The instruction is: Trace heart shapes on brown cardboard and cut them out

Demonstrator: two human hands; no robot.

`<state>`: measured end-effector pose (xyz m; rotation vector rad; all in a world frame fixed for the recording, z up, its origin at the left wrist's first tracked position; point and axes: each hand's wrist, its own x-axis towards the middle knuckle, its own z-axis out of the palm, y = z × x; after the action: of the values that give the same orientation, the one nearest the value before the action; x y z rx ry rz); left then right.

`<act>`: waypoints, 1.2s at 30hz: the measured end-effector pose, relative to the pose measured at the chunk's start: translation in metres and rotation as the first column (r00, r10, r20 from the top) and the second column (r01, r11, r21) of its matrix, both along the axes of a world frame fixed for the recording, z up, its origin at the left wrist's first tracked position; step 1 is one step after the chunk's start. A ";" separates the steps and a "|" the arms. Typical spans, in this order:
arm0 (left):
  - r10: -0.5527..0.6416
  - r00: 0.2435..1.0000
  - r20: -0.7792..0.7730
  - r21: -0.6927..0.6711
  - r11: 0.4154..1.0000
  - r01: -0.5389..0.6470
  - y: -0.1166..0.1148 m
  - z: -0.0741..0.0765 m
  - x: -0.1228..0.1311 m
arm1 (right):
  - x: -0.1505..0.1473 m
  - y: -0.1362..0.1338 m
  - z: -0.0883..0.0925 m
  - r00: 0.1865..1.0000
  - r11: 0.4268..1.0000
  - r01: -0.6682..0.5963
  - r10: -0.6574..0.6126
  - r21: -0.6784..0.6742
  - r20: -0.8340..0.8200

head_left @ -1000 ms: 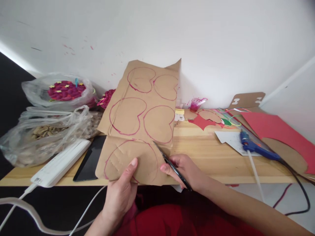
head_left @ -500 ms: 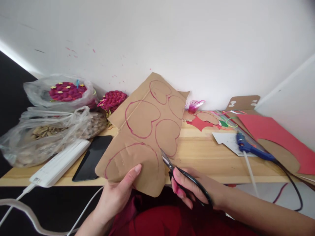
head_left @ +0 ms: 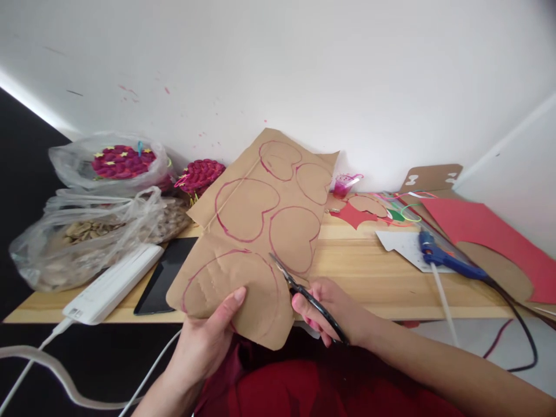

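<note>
A brown cardboard sheet (head_left: 256, 249) with several heart outlines drawn in dark pink is tilted up in front of me. My left hand (head_left: 212, 336) grips its lower edge, thumb on the front face and fingers hidden behind. Black-handled scissors (head_left: 299, 288) are in my right hand (head_left: 332, 313), with fingers through the handles. Their blades lie at the right side of the cardboard, between the lowest outline and the heart above it. The tip points up and left. A slit in the sheet runs in from the right edge beside the blades.
On the left lie a white power strip (head_left: 110, 285), a black phone (head_left: 167, 278) and clear plastic bags (head_left: 87, 255). To the right are a blue glue gun (head_left: 449, 260), red paper (head_left: 490, 231) and a pink-stained cup (head_left: 344, 185). A white wall (head_left: 278, 63) stands behind.
The scissors have moved left and slightly up, deeper into the cardboard, and their handles have come closer together. My left hand keeps its hold; the sheet has barely shifted.
</note>
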<state>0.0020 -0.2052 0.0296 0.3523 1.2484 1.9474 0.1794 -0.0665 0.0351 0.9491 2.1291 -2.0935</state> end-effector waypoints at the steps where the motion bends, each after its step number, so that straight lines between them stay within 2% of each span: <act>1: -0.005 1.000 0.001 0.000 1.000 0.005 0.000 0.001 0.001 | 0.000 -0.001 -0.003 1.000 1.000 0.015 -0.015 0.003 -0.012; 6: -0.010 0.999 -0.050 -0.017 1.000 0.009 0.003 -0.003 -0.001 | -0.002 -0.003 -0.013 0.993 0.991 0.095 -0.087 0.093 -0.083; 10: 0.010 0.986 -0.164 -0.071 0.997 -0.022 0.000 -0.010 -0.006 | -0.001 -0.003 -0.010 0.999 0.999 0.044 -0.043 0.019 -0.014; 14: -0.004 0.959 -0.284 -0.146 0.988 -0.040 -0.005 -0.006 -0.003 | 0.010 -0.006 -0.003 1.000 1.000 -0.004 0.004 -0.022 0.011; 19: -0.063 0.884 -0.463 -0.190 0.981 -0.029 -0.011 0.004 -0.002 | 0.030 -0.014 0.007 1.000 0.994 -0.027 0.027 -0.103 -0.003; 24: -0.184 0.796 -0.577 -0.212 0.975 0.071 -0.014 0.004 -0.014 | 0.043 -0.014 0.033 0.993 0.982 -0.053 0.071 -0.180 0.096; 30: -0.214 0.795 -0.568 -0.201 0.972 0.118 -0.017 -0.001 -0.019 | 0.052 -0.004 0.065 0.957 0.963 -0.207 0.235 -0.169 0.167; 33: -0.207 0.803 -0.559 -0.203 0.973 0.110 -0.021 0.003 -0.023 | 0.056 -0.003 0.071 0.954 0.957 -0.195 0.236 -0.214 0.185; 36: -0.185 0.839 -0.512 -0.192 0.977 0.098 -0.020 0.008 -0.024 | 0.057 0.000 0.068 0.952 0.956 -0.206 0.246 -0.210 0.182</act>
<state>-0.0219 -0.2257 0.0374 0.9208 1.6591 1.6583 0.2359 -0.0670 0.1035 0.8157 1.8067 -1.9483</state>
